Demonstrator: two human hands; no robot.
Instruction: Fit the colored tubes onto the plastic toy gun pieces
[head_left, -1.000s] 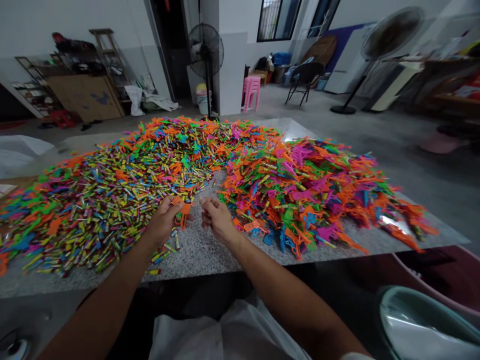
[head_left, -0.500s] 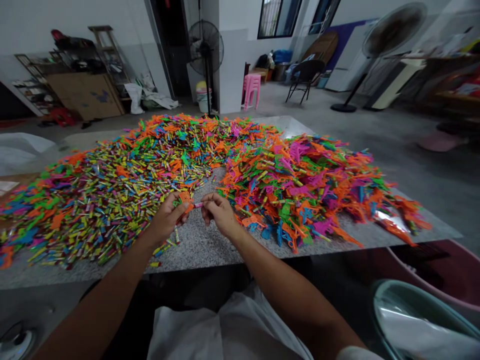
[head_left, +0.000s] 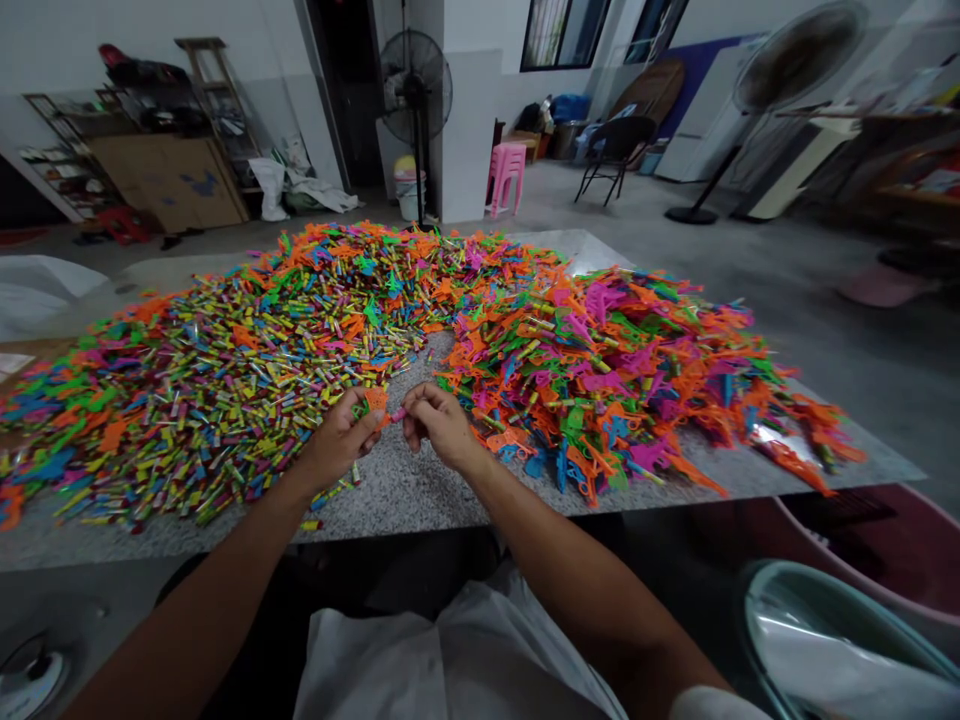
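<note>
In the head view, our left hand grips an orange piece. Just right of that piece, our right hand pinches a pink tube, newly showing, so the 2 now sit together; whether joined, we cannot tell.

looks like a workshop: 2 pedestal fans, a table heaped with plastic pieces.

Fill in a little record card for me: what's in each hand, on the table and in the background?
Left hand: orange plastic piece, with some green showing beside it
Right hand: small pink tube, held at the orange piece's edge; whether joined is unclear
Table: speckled grey top
Left pile: mostly small multicoloured tubes
Right pile: mostly orange, magenta, green plastic pieces
Background: standing fan, stacked pink stools
</note>
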